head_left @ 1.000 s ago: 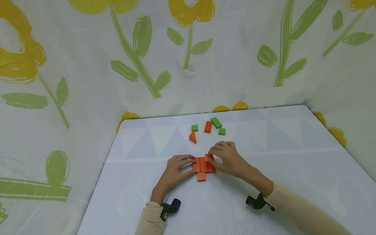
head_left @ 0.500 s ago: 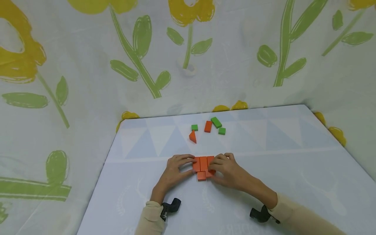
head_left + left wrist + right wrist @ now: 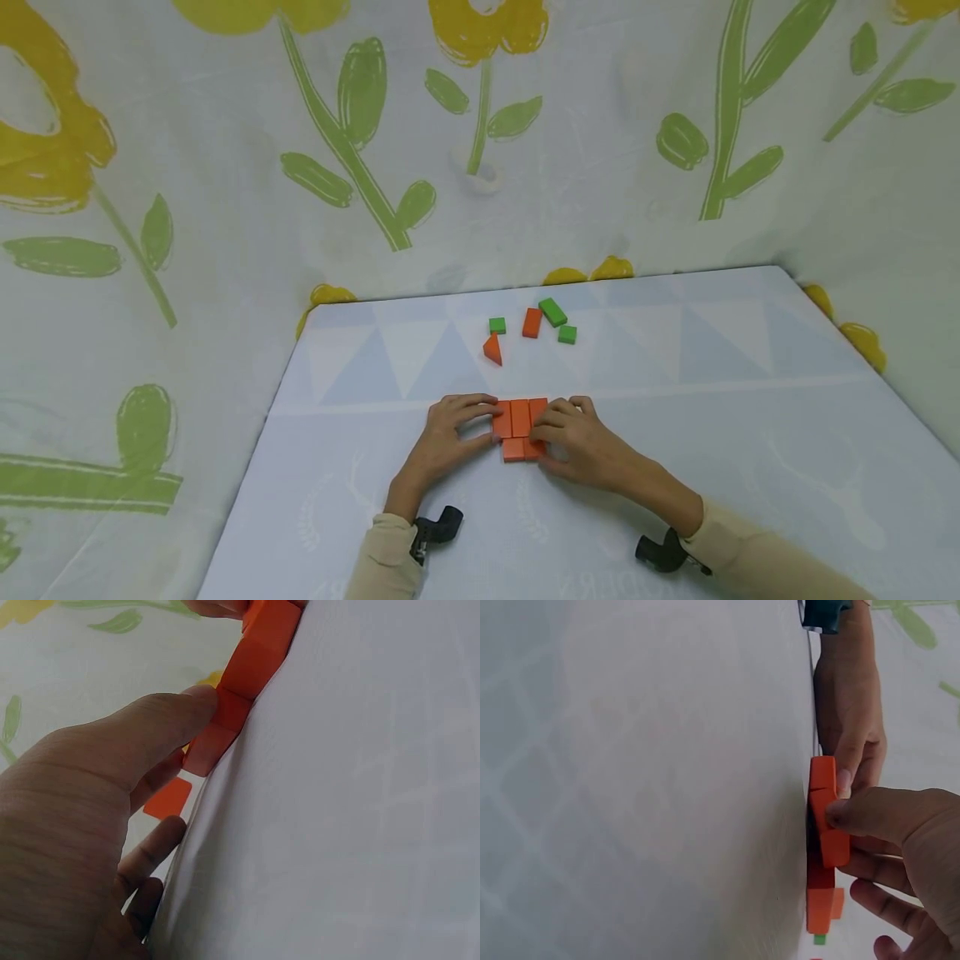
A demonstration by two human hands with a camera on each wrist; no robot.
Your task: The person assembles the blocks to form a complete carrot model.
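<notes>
Flat orange blocks lie side by side on the table in the head view. My left hand (image 3: 453, 433) holds the left block (image 3: 502, 423) of the upper row, thumb at its near end and fingers at its far end. My right hand (image 3: 581, 442) pinches a smaller orange block (image 3: 533, 450), right beside another small block (image 3: 513, 451) in the lower row. The right wrist view shows this pinched block (image 3: 835, 847) slightly tilted under my thumb. The middle block (image 3: 521, 418) is in full sight; right-hand fingers partly cover the right block (image 3: 538, 407).
Farther back lie a green square block (image 3: 497, 326), an orange wedge-like block (image 3: 492, 350), an orange rectangular block (image 3: 532, 322), a green rectangular block (image 3: 552, 312) and another small green block (image 3: 567, 335). A flower-printed curtain (image 3: 585, 167) hangs behind the pale table (image 3: 360, 483).
My right hand has brought the small orange block from above the right upper block down toward me, into the lower row beside the other small block. The left hand has stayed put.
</notes>
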